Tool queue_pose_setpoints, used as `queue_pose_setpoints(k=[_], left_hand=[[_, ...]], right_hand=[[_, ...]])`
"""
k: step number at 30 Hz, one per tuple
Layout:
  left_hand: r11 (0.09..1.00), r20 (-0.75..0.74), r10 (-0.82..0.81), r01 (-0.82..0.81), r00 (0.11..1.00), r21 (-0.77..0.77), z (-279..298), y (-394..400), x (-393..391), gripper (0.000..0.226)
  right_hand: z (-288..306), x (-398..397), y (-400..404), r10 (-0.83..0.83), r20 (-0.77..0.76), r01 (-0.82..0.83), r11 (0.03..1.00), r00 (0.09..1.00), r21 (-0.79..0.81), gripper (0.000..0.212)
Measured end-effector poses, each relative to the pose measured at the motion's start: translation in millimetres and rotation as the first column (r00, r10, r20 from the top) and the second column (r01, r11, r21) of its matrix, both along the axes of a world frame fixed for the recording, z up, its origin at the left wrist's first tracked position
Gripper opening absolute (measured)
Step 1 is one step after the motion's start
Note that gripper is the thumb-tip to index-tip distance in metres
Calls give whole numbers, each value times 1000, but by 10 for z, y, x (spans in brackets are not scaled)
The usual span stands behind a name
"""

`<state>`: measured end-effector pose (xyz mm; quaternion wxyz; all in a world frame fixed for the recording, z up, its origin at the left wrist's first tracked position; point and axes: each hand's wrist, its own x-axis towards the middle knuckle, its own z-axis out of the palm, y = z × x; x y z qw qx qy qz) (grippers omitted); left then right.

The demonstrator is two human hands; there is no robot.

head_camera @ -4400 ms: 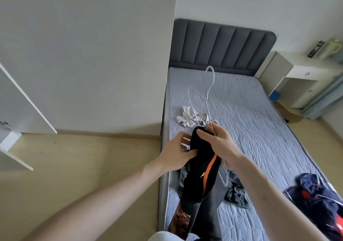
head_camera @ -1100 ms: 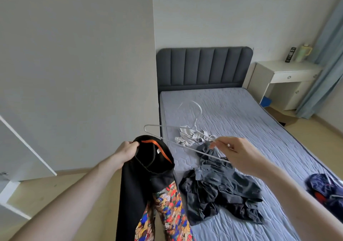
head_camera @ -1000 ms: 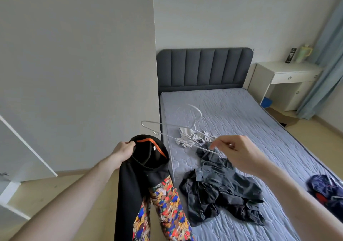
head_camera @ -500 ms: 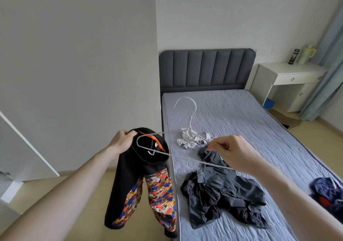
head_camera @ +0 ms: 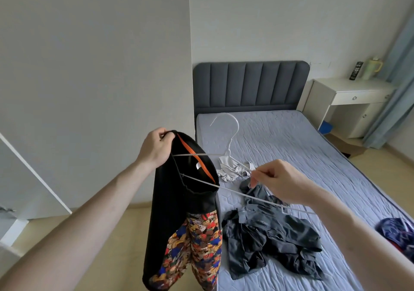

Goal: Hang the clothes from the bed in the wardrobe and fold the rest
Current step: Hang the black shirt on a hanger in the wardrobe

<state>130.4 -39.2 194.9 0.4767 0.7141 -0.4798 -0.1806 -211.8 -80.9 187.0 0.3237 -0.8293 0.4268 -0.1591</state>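
From the head view, the step in hand is getting 1 garment onto a hanger. The left hand [head_camera: 156, 148] grips the neck opening of a black top [head_camera: 179, 203] with an orange-lined collar and a bright patterned lower part, holding it up just off the left edge of the bed [head_camera: 302, 151]. The right hand [head_camera: 280, 183] pinches a white wire hanger [head_camera: 226, 187] near its middle; the hanger's left end sits inside the collar opening, while its right end sticks out past the right wrist and its hook rises over the mattress.

On the bed, a dark grey garment [head_camera: 273, 239] lies crumpled below the right hand, a small white piece [head_camera: 233, 169] lies beyond it, and a navy item [head_camera: 398, 232] shows at the right edge.

The next move likely calls for feeding the hanger's other shoulder into the collar so the top sits evenly on both arms, then carrying it to the wardrobe, whose white door [head_camera: 33, 172] seems to stand at the left. The stretchy collar could slip off 1 end if let go too soon.
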Motion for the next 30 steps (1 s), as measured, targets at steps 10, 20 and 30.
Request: queue_pose_setpoints(k=[10,20,30], left_hand=[[978,75,-159,167,984,-122,304,45,-478,18],[923,115,-376,383,919,-37,392,258,-752,15],[893,695,-385,436,607,114,534,244,-246,9]], right_hand=[[78,110,90,-1,33,2,999,999,-43,38],[-177,165,188,-7,267,2,1000,964,22,33],[-389,129,204,-208,567,108,973,797,205,42]])
